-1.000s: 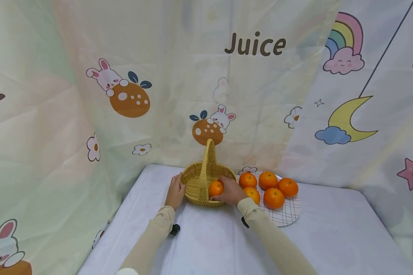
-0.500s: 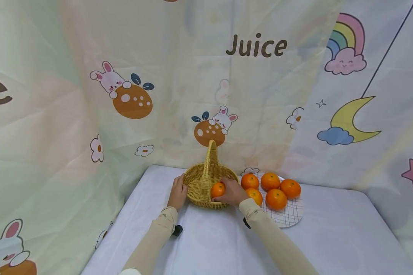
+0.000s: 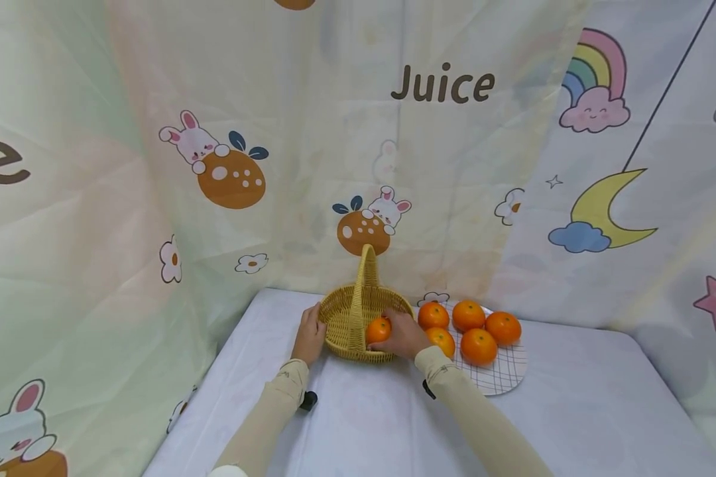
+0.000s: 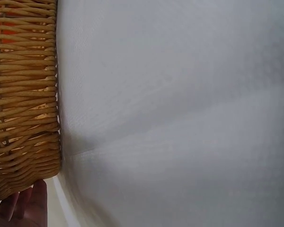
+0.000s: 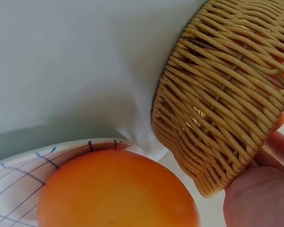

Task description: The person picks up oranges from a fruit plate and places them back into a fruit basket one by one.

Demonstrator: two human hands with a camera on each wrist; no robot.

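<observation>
A woven wicker basket (image 3: 337, 328) with a tall arched handle stands upright near the back of the table. Inside its right half sits an orange (image 3: 378, 330), which my right hand (image 3: 404, 335) grips from the right, reaching over the rim. The right wrist view shows part of that hand (image 5: 260, 196) beside the basket's woven wall (image 5: 222, 99). My left hand (image 3: 308, 334) rests against the basket's left side. Its extended fingers touch the outer wall in the left wrist view, where orange colour shows through gaps in the weave.
Right of the basket, a white plate (image 3: 507, 374) with a dark grid pattern bears several oranges (image 3: 478, 346). One orange (image 5: 118, 194) lies close to the basket in the right wrist view. A printed cloth backdrop (image 3: 298, 232) rises behind the white-covered table (image 3: 358, 424).
The head view has shifted slightly. Both hands keep nearly the same places at the basket, and the orange stays in my right hand inside it.
</observation>
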